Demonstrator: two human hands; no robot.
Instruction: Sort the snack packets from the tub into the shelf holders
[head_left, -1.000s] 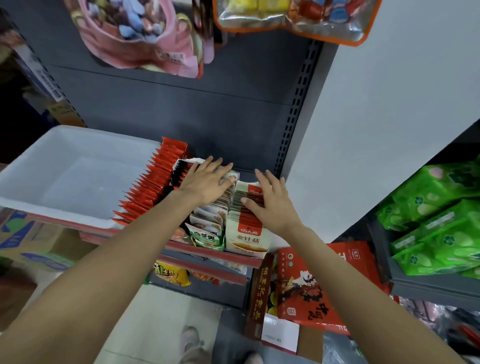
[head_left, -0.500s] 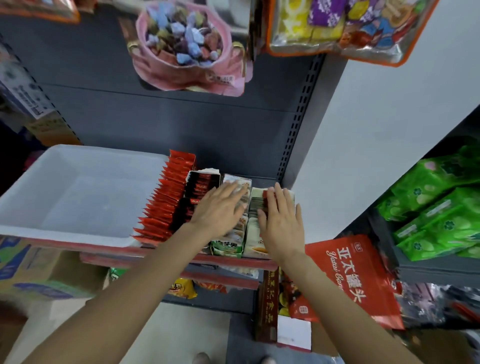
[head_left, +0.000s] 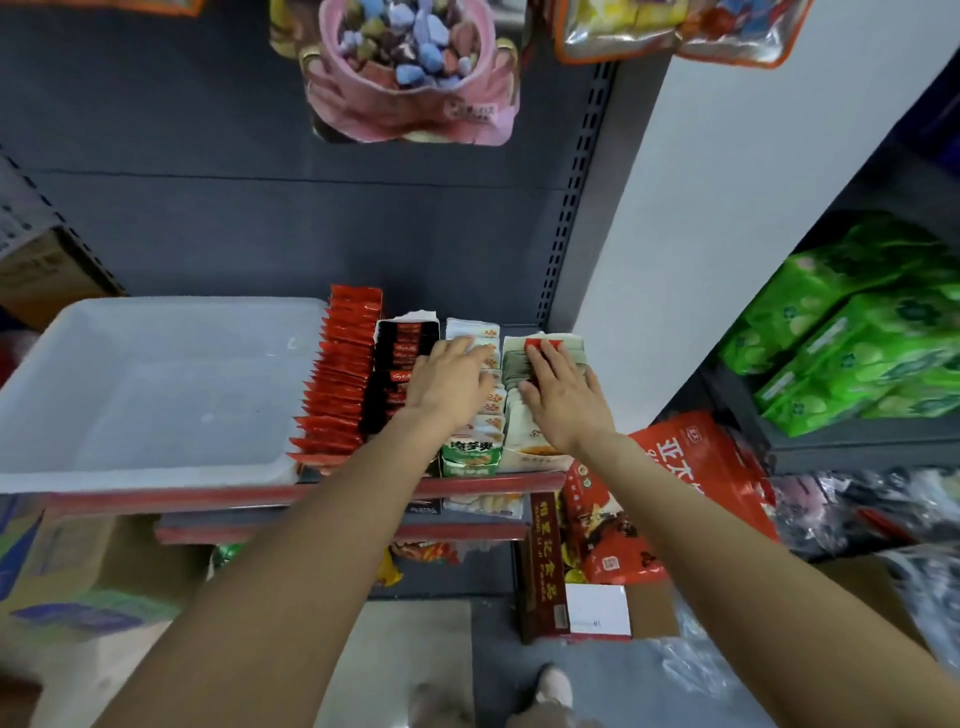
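both my hands flat, fingers straight: left hand (head_left: 449, 382) on green-white packets (head_left: 475, 441), right hand (head_left: 558, 392) on beige packets (head_left: 530, 436), 3 o'clock of empty tub (head_left: 150, 395). risk: pressing too hard tips rows off shelf (head_left: 363, 486) edge.

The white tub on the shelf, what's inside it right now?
No packets show inside the white tub: only its bare floor and walls. Nothing covers its inside. The packets stand in rows to its right, where the left hand and right hand rest flat.

white tub (head_left: 156, 395) open, packet rows (head_left: 340, 384) tightly packed
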